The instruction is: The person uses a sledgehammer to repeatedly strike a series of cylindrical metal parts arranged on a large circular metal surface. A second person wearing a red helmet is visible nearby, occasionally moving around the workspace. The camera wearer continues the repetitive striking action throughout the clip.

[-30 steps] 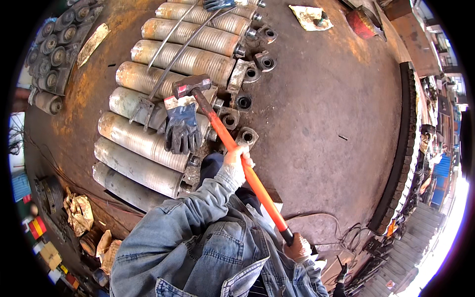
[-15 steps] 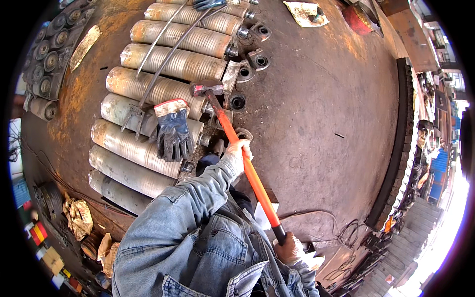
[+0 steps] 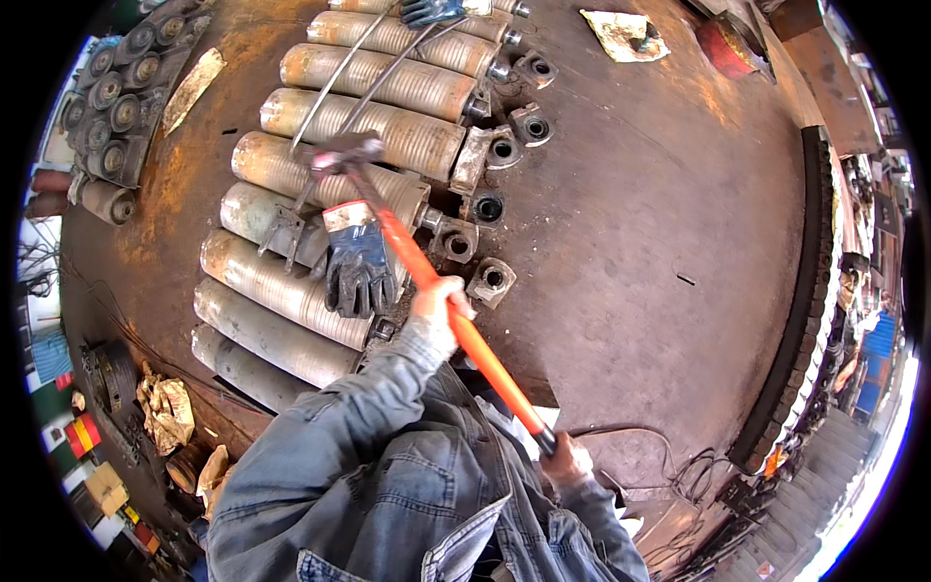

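My left hand (image 3: 441,310) is wrapped around the middle of a sledgehammer's (image 3: 475,341) orange handle. Lower and to the right, my right hand (image 3: 565,460) grips the black end of that handle. The steel hammer head (image 3: 339,153), slightly blurred, appears over the row of ribbed metal cylinders (image 3: 364,128). Dark work gloves (image 3: 359,267) with white and red cuffs lie across the cylinders, left of the handle. Square metal eye blocks (image 3: 492,281) with round holes sit beside the cylinders' right ends, some apparently attached to the rods.
Two long metal bars (image 3: 339,73) lie across the cylinders, and a blue glove (image 3: 432,10) is at the far end. A hose (image 3: 645,432) coils on the floor at lower right. A dark ribbed strip (image 3: 810,291) borders the right side. More rollers (image 3: 112,155) are stacked far left.
The hammer head has swung left and away from the cylinder ends. Both hands keep their hold, the left one shifting left. The whole view has moved slightly, showing the scene further right.
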Tool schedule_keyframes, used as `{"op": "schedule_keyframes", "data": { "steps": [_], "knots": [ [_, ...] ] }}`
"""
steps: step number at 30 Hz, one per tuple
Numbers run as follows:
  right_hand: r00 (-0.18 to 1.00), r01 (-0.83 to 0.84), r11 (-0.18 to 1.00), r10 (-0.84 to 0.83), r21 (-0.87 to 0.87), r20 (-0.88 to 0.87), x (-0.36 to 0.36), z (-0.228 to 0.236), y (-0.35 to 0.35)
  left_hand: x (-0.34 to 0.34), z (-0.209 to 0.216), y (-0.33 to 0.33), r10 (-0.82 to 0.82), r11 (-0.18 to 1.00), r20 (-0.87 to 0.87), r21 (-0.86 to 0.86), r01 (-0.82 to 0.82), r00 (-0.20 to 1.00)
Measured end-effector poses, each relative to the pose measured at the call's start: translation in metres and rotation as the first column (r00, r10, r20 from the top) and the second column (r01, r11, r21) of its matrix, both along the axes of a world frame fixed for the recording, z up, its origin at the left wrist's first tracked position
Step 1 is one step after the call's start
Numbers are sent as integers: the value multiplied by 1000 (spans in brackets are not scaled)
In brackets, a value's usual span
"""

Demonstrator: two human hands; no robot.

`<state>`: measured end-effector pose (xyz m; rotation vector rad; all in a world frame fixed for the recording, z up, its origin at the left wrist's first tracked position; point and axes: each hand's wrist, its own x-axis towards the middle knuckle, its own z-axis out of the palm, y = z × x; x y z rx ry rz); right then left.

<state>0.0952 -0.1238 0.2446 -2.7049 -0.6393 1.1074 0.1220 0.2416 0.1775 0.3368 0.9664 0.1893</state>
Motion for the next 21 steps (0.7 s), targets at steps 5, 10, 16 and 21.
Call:
{"op": "schedule_keyframes", "data": {
  "steps": [5, 10, 16, 21],
  "knots": [
    [972, -187, 948, 216, 258, -90, 55, -61, 117, -35, 74, 101, 234, 835, 4, 511, -203, 972],
    [924, -351, 626, 352, 697, 149, 108, 0, 268, -77, 203, 233, 273, 622, 288, 676, -397, 918],
    [906, -414, 664, 366, 622, 213, 148, 38, 261, -88, 178, 253, 100, 713, 488, 573, -404, 867],
    [974, -152, 987, 139, 58, 177, 50, 32, -19, 21, 16, -19, 219, 969, 79, 100, -226, 973]
  ]
}}
